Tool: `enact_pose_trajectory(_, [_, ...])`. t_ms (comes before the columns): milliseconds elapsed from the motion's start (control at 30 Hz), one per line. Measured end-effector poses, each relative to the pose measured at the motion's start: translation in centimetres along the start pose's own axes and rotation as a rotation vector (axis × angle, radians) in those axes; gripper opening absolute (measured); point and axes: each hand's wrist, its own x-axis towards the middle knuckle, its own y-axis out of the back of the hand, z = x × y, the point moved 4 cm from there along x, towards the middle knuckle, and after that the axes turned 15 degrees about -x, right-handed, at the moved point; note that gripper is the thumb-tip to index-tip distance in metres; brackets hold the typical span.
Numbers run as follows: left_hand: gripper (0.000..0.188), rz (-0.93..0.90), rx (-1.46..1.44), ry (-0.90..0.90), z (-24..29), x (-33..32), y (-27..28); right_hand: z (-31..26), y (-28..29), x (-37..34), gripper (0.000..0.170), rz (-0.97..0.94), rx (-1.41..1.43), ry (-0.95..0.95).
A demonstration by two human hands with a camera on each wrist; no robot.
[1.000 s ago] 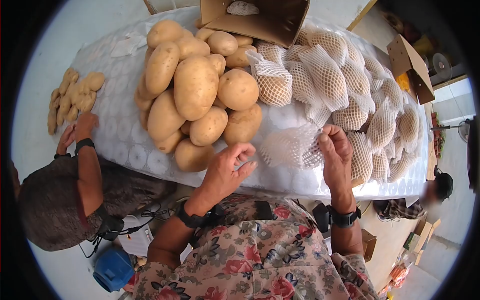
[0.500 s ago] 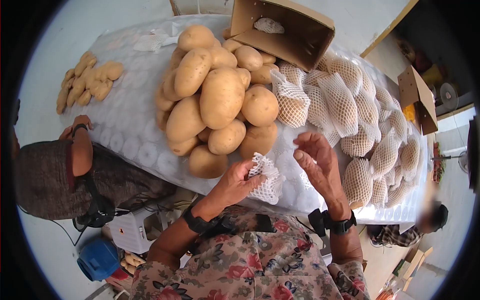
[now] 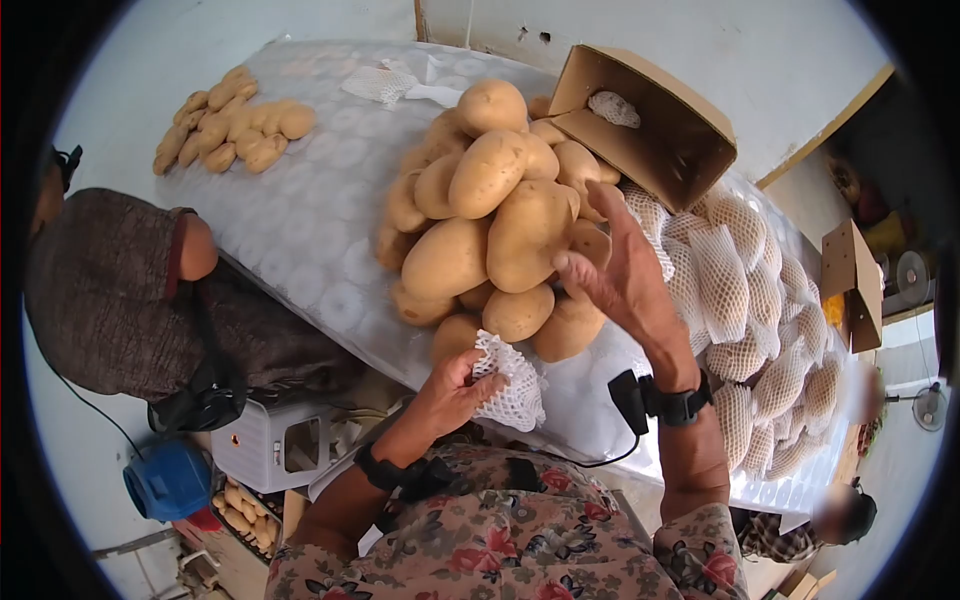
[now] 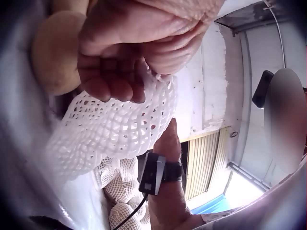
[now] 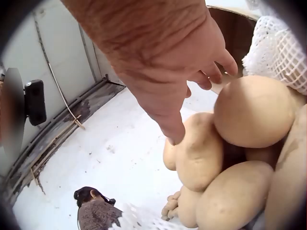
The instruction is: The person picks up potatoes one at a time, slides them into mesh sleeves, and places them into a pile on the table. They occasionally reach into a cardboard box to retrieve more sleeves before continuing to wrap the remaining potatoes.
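Observation:
My left hand (image 3: 447, 397) grips a white foam net sleeve (image 3: 514, 388), which hangs from its curled fingers near the table's front edge. The left wrist view shows the mesh of the sleeve (image 4: 124, 124) spread out with no potato in it. A heap of large bare potatoes (image 3: 532, 235) lies just beyond. Over the heap's right side reaches my right hand (image 3: 635, 280), thumb and fingers spread, holding nothing. In the right wrist view its thumb tip overlaps one potato (image 5: 199, 153). Net-wrapped potatoes (image 3: 722, 285) are piled right of this hand.
Behind the heap, an open cardboard box (image 3: 660, 110) lies on its side with one wrapped potato (image 3: 614, 109) inside. Smaller potatoes (image 3: 235, 125) lie at the table's far left, near another person (image 3: 110, 290). Loose netting (image 3: 385, 84) rests at the back. A second box (image 3: 850, 275) stands right.
The net sleeve passed from my right hand to my left. My right hand then moved forward and left over the bare potatoes. The head view has turned left.

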Motion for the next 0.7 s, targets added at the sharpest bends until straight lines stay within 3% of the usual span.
enact_pose_trajectory(167, [0.024, 0.093, 0.055, -0.243, 3.6, 0.5, 1.3, 2.2, -2.9, 4.3, 0.095, -0.084, 0.21, -0.029])
enact_pose_trajectory(300, [0.024, 0.19, 0.032, -0.279, 3.2, 1.3, 2.9, 0.4, -2.8, 5.3, 0.096, -0.302, -0.135, -0.086])
enact_pose_trajectory(367, [0.025, 0.215, 0.035, -0.351, 4.0, 2.3, 2.3, 0.2, -2.9, 5.2, 0.095, -0.258, -0.067, -0.102])
enact_pose_trajectory(467, [0.027, 0.207, -0.141, -0.301, 3.5, 3.7, 1.8, 0.5, -2.9, 4.8, 0.093, -0.243, 0.074, -0.137])
enact_pose_trajectory(567, [0.031, 0.151, 0.152, -0.318, 3.7, 4.0, 1.5, 0.7, -2.6, 3.5, 0.093, -0.176, 0.125, -0.168])
enact_pose_trajectory(700, [0.032, 0.151, 0.033, -0.312, 3.5, 4.3, 0.9, 1.7, -2.4, 2.7, 0.094, -0.161, 0.097, -0.184])
